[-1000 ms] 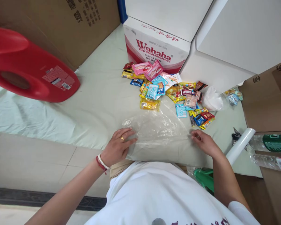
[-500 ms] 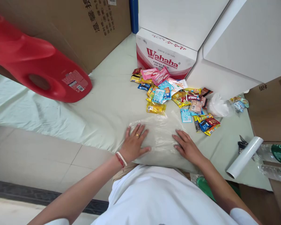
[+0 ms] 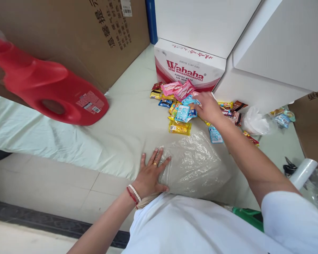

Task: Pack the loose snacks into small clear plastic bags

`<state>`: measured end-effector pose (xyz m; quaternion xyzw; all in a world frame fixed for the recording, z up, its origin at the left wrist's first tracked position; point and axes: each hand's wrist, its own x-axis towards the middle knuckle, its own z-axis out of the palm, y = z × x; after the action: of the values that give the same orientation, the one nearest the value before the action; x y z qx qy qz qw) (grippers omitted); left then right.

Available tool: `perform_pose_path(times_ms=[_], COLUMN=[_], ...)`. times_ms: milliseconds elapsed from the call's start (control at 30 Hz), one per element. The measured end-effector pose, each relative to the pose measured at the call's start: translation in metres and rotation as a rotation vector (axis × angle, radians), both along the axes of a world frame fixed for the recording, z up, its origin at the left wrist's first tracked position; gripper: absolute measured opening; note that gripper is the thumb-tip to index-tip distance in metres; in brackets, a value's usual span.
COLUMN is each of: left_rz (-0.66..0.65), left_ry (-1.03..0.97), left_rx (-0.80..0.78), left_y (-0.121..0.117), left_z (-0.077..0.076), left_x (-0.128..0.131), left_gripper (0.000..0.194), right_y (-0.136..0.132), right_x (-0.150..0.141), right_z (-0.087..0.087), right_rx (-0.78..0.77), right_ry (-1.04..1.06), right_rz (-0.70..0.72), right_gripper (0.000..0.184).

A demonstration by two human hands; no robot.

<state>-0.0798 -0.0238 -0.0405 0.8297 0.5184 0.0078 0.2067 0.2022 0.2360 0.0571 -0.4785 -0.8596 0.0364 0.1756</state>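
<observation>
A sheet or bag of clear plastic (image 3: 193, 165) lies wrinkled on the cloth-covered table in front of me. My left hand (image 3: 151, 173) is spread flat on its left edge, fingers apart, with a ring and bracelets showing. My right hand (image 3: 208, 106) reaches over the pile of small wrapped snacks, its fingers pinched at the edge of a light blue snack packet (image 3: 189, 100). Most of those fingers are hidden behind the hand. Pink packets (image 3: 185, 90), another blue packet (image 3: 182, 113) and a yellow packet (image 3: 179, 128) lie close by.
A white and red Wahaha carton (image 3: 189, 67) stands behind the snacks. To the left leans a large red jug (image 3: 69, 91) before a brown carton (image 3: 69, 31). A white plastic bag (image 3: 257, 121), scissors (image 3: 290, 167) and a film roll (image 3: 304, 173) are at the right.
My right hand has left the clear plastic and moved up and forward to the snack pile. My left hand stays on the plastic. The view has shifted slightly.
</observation>
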Motion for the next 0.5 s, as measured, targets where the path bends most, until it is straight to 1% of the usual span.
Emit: perform_pose_path(times_ms=[67, 100, 133, 200, 267, 333, 433, 467, 500], left_rz=[0.01, 0.013, 0.015, 0.016, 0.012, 0.004, 0.002, 0.006, 0.012], left_ry=[0.0, -0.001, -0.003, -0.014, -0.034, -0.053, -0.065, -0.068, -0.07], left_rx=[-0.005, -0.006, -0.005, 0.002, 0.016, 0.032, 0.049, 0.052, 0.055], left_y=[-0.002, -0.003, -0.004, -0.005, -0.006, -0.007, -0.009, -0.009, -0.009], left_z=[0.001, 0.002, 0.002, 0.002, 0.001, -0.001, -0.002, -0.002, -0.002], left_x=[0.001, 0.001, 0.001, 0.0, -0.002, -0.004, -0.005, -0.005, -0.005], left_gripper=[0.123, 0.122, 0.121, 0.118, 0.116, 0.114, 0.114, 0.114, 0.114], right_y=[0.045, 0.063, 0.078, 0.097, 0.107, 0.114, 0.128, 0.133, 0.14], right_x=[-0.035, -0.048, -0.059, -0.07, -0.067, -0.054, -0.034, -0.032, -0.033], right_z=[0.002, 0.002, 0.001, 0.001, 0.007, 0.022, 0.051, 0.058, 0.061], right_rx=[0.112, 0.137, 0.133, 0.073, -0.014, -0.098, -0.221, -0.253, -0.274], right_ry=[-0.08, -0.123, -0.162, -0.284, -0.428, -0.508, -0.473, -0.455, -0.443], right_rz=[0.024, 0.054, 0.089, 0.142, 0.136, 0.105, 0.138, 0.162, 0.183], right_gripper=[0.047, 0.05, 0.052, 0.046, 0.037, 0.034, 0.04, 0.043, 0.046])
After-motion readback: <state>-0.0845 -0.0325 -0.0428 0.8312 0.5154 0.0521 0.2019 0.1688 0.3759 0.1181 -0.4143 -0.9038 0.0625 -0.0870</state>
